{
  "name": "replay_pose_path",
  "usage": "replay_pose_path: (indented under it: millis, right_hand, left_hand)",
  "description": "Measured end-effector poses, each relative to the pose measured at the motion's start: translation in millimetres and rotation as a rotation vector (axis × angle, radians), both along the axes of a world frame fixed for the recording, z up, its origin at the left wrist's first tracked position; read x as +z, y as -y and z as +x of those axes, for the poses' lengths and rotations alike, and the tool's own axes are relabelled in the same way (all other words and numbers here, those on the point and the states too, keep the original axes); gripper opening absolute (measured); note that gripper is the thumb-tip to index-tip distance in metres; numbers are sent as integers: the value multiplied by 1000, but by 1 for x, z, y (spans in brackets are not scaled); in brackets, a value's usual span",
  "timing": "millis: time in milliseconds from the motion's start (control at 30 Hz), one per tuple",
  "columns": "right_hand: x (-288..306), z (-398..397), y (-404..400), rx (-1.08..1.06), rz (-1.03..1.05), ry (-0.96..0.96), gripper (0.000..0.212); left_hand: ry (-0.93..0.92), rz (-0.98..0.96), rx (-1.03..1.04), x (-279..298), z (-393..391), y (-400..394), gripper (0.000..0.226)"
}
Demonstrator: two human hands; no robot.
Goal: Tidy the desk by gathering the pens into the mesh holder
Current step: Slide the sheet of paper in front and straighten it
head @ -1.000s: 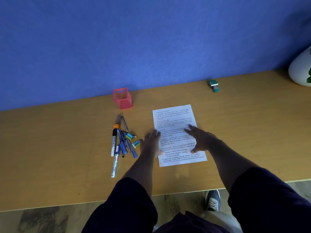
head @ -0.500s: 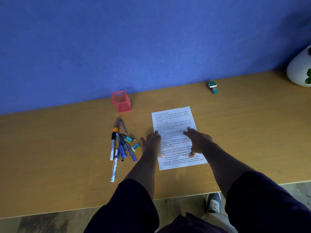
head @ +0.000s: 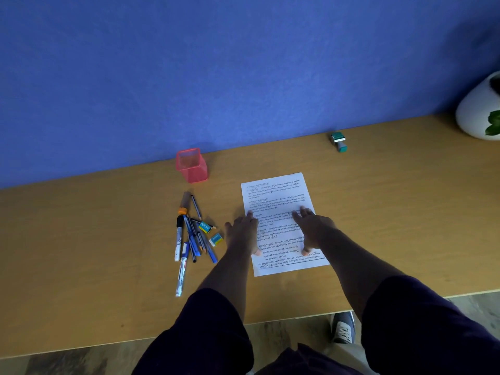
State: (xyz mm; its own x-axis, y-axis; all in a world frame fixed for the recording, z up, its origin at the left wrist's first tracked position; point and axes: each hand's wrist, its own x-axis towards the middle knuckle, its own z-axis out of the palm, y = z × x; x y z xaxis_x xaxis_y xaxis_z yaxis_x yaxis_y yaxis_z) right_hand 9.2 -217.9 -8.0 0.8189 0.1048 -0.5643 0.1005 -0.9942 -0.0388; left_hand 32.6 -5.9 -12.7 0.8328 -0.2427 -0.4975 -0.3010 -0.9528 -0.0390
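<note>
Printed sheet lies flat on the wooden desk, text facing away from the person; it serves as landmark here. Left hand rests palm down over the sheet's left edge, fingers straight and spread, thumb tip on the paper near the lower lines; it has hold of nothing. Right hand lies flat on the sheet's middle right, fingers extended toward the far edge, thumb splayed toward the near edge; also holding nothing. Pens sit in a loose heap on the desk left of the sheet, just beyond the left hand, overlapping one another; a white marker trails from the heap toward the near desk edge. Two small erasers lie between the heap and the left hand. Mesh holder, pink, stands upright beyond the sheet's far left corner, by the blue wall; nothing visible inside. Green stamp lies well beyond the sheet's far right corner; white pot further right at the frame edge.
</note>
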Motion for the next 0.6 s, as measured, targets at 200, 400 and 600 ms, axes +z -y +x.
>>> replay_pose_path:
  millis: [200, 400, 600]
  right_hand:
    - [-1, 1, 4, -7, 4, -21, 135]
    - [2, 5, 4, 34, -43, 14, 129]
    - [11, 17, 7, -112, 42, 155, 71]
  left_hand:
    - [2, -13, 2, -3, 1, -2, 98]
    - [22, 103, -79, 1, 9, 9, 99]
    - [128, 70, -162, 12, 27, 26, 46]
